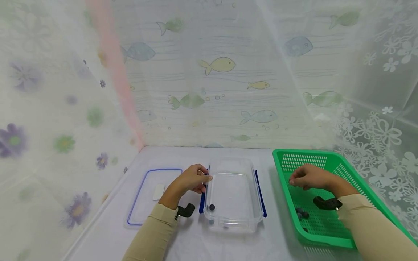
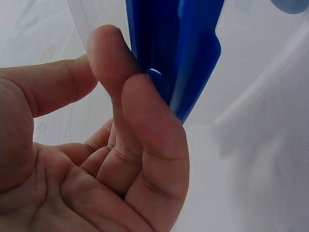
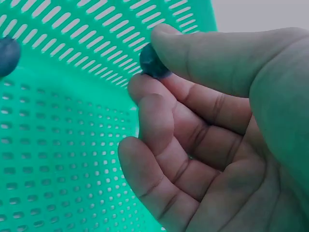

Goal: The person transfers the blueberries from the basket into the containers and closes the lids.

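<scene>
My left hand [image 1: 192, 179] holds the left side of a clear plastic box [image 1: 233, 192]. Its thumb lies at the rim, and in the left wrist view curled fingers touch the blue side latch [image 2: 169, 48]. A dark blueberry [image 1: 212, 207] shows near the box's front left corner, with other dark spots low at the front. Over the green basket [image 1: 284, 192], my right hand [image 1: 310, 177] pinches a blueberry [image 3: 152, 63] between thumb and forefinger; the other fingers are loosely curled. Several blueberries [image 1: 303, 214] lie on the basket floor, toward its near left side.
A clear lid [image 1: 148, 203] with a blue seal lies flat left of the box, partly hidden by the left arm. On it is a small pale rectangle [image 1: 159, 192]. White cloth [image 1: 192, 243] covers the table. Patterned curtains [image 1: 215, 90] hang behind and at both sides.
</scene>
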Demonstrator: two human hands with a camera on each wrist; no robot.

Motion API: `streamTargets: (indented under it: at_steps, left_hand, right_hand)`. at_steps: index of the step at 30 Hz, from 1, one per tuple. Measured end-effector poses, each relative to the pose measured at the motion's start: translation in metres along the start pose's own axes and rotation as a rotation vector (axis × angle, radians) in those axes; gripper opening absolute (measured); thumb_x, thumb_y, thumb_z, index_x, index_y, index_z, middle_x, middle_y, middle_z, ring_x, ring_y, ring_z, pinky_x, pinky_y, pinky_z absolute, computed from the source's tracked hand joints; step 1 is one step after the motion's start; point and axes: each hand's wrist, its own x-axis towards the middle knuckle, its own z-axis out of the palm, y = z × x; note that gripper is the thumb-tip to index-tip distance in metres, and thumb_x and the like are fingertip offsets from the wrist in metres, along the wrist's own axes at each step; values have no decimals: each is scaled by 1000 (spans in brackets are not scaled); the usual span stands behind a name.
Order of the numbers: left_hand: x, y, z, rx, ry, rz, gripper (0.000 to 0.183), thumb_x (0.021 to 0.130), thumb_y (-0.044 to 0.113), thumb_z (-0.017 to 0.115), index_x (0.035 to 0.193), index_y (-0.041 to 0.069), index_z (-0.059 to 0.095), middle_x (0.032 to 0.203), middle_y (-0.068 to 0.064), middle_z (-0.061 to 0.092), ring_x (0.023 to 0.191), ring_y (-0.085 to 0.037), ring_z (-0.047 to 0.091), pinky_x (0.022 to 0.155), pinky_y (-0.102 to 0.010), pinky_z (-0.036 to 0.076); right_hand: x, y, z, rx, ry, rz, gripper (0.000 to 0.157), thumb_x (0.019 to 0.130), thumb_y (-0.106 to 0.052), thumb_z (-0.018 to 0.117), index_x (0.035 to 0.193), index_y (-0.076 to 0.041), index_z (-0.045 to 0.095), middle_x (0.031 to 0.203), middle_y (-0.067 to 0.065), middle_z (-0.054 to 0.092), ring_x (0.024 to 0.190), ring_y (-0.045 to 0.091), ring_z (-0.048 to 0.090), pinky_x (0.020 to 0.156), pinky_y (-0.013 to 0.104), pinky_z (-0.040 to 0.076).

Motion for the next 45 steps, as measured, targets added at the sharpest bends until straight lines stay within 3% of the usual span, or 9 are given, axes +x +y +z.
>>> streamTargets:
  at_steps: [7, 15, 23, 33, 39, 45]
  left_hand:
    - [0, 0, -1, 0, 2, 3, 42, 95, 28, 76, 126, 7, 57, 102, -12, 66, 64, -20, 69, 61, -32, 61]
    - [2, -4, -1, -23, -19, -7, 45, 95, 29, 76, 128, 5, 56, 101, -12, 66, 63, -20, 69, 60, -32, 61]
    - [3, -6, -3, -23, -13, 2, 45, 95, 30, 76, 127, 6, 56, 102, -12, 66, 64, -20, 69, 60, -32, 61]
    - [2, -4, -2, -28, -25, 13, 45, 95, 29, 76, 128, 4, 56, 101, -11, 66, 64, -20, 70, 62, -33, 61]
    - [1, -3, -2, -26, -25, 19, 49, 96, 27, 75, 131, 1, 55, 100, -12, 66, 62, -19, 69, 60, -32, 61]
    - [-2, 0, -1, -23, -21, 6, 50, 96, 27, 75, 132, 0, 54, 105, -14, 66, 63, -18, 68, 59, -31, 60]
  right_hand:
    - [2, -3, -4, -28, 80, -29, 34, 104, -26, 64, 120, 4, 67, 111, 15, 70, 101, 28, 68, 83, 41, 61]
    - [0, -23, -2, -122, 227, -72, 32, 108, -31, 57, 113, 0, 66, 93, 11, 64, 79, 20, 59, 72, 40, 53]
    - [2, -47, 5, -146, 356, -76, 37, 109, -35, 55, 115, 1, 61, 87, 12, 63, 76, 26, 57, 60, 34, 45]
    - [7, -67, 15, -158, 346, -113, 29, 108, -30, 57, 108, -1, 62, 79, 5, 58, 71, 18, 52, 63, 33, 43]
    - [14, -78, 22, -103, 320, -142, 27, 108, -30, 58, 99, -6, 62, 76, 4, 53, 69, 17, 48, 62, 33, 41]
    - [20, -88, 31, -70, 277, -184, 19, 107, -24, 58, 97, -8, 63, 82, 5, 57, 78, 20, 55, 68, 31, 46]
